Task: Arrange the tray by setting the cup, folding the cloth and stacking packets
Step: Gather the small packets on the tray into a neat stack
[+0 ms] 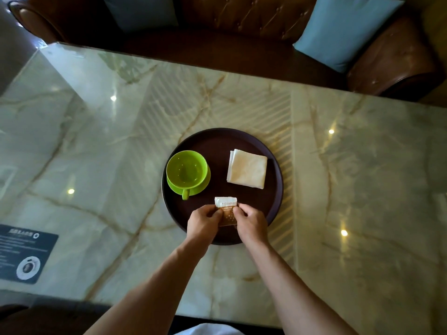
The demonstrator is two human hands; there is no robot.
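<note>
Tray (271,151): round, dark brown, sitting on the marble table (121,141) toward its near edge, roughly mid-length.
Cup (186,170): bright green, sitting upright on a matching saucer (202,186) at the tray's left side; handle pointing toward the near rim.
Cloth (247,172): white, lying folded into a flat square at the tray's right side, well apart from the cup.
Packets (226,211): white-and-brown, lying at the tray's near edge, between cup and cloth; more than one layer showing at the far end, exact count cannot be told.
Left hand (204,224): reaching over the near rim, fingers curled, thumb and fingertips pinching the packets' left edge.
Right hand (250,222): mirroring it, fingers curled, thumb and forefinger pinching the packets' right edge.
Forearms: both bare, crossing the table's near edge and converging on the tray.
Placard (24,256): dark, printed, lying flat near the table's near-left corner.
Sofa (242,32): brown tufted leather, running along the table's far edge, carrying a light blue cushion (343,32) at the right.
</note>
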